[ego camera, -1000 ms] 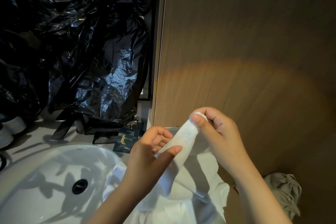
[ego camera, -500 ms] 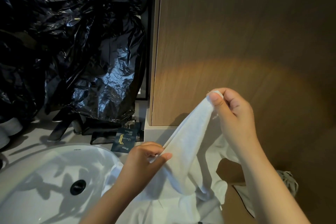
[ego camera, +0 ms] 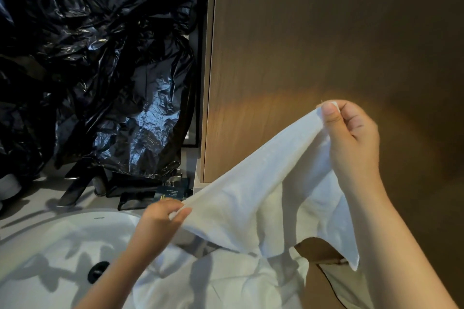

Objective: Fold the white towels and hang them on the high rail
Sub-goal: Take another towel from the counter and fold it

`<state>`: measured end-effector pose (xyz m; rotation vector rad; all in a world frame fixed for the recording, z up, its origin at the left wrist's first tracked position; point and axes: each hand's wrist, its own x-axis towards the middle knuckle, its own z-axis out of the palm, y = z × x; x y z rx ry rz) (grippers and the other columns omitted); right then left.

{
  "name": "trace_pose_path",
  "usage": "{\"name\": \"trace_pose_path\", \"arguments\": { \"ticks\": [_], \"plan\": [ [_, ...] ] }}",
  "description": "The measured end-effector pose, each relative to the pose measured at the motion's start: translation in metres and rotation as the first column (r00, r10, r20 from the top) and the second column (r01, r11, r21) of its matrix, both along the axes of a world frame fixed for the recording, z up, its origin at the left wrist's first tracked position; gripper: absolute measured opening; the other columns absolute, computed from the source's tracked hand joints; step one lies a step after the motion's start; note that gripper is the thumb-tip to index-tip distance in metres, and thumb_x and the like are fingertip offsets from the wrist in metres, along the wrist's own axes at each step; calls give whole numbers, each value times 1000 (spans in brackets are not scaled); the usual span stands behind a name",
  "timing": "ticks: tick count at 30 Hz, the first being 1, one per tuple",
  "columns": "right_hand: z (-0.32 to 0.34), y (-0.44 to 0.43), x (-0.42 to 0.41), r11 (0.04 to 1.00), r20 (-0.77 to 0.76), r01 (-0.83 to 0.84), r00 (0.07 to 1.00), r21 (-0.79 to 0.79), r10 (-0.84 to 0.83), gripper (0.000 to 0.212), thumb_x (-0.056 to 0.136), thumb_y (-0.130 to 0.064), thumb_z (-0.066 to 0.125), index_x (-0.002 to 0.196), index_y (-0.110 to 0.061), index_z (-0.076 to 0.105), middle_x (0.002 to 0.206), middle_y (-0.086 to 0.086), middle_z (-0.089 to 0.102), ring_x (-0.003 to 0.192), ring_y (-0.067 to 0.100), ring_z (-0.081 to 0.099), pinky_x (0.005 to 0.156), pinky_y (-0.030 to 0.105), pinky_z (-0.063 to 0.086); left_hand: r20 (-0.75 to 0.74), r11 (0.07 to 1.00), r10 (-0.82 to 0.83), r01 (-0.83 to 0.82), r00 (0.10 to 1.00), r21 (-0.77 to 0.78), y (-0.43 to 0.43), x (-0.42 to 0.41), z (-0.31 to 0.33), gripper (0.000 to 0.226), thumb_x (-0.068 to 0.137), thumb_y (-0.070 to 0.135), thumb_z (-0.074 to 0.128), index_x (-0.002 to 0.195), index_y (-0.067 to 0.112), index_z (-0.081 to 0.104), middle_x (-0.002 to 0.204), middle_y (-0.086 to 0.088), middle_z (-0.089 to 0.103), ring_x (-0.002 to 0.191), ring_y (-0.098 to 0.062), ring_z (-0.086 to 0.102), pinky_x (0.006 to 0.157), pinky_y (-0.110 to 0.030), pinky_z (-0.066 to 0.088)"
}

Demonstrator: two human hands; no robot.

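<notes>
both hands (ego camera: 160, 216) (ego camera: 351, 138) pinching towel (ego camera: 263, 198) edge

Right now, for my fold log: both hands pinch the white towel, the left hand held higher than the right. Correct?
No: in the head view both pinch the white towel, but the right hand is held higher than the left hand.

The towel (ego camera: 263, 195) spans from the left hand (ego camera: 160, 218) up to the right hand (ego camera: 351, 138). The sink (ego camera: 50, 241) lies under the left hand, plastic sheeting (ego camera: 100, 57) beyond it, a panel (ego camera: 313, 32) behind the right hand.
</notes>
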<state>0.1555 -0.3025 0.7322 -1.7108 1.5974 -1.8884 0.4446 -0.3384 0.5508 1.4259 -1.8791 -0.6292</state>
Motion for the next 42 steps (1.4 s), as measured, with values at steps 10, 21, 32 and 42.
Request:
{"name": "trace_pose_path", "arguments": {
  "ticks": [10,21,32,42],
  "plan": [
    [12,-14,-30,988,161,153,976,-10,-150,23,99,-43,50,87,-30,64,74,-19,60,76,0,58,67,12,48,-290,944,225,-282,930,-172,-53,32,101,10,93,29,61,87,29,68,64,9,63,58,-6,57,54,-24,42],
    [-23,-24,-47,980,307,193,931,45,-197,25,100,-32,54,91,-12,66,79,-1,59,75,11,51,70,29,42,-623,871,143,-396,769,-289,-55,26,124,11,96,37,55,88,32,61,75,20,61,65,8,54,61,-11,43],
    [-60,-31,-53,940,214,286,922,184,-322,24,98,-35,55,80,-21,62,75,-7,59,72,9,54,67,27,43,-421,878,187,-343,888,-334,-54,29,113,7,96,29,55,90,32,55,74,6,57,64,6,51,58,-24,40],
    [-59,-32,-55,927,272,260,903,270,-333,25,98,-37,54,83,-19,62,81,-1,60,76,10,54,68,26,44,-391,850,197,-356,899,-389,-62,23,132,9,97,31,54,94,23,58,75,5,57,69,-9,53,62,-26,40]
  ]
}}
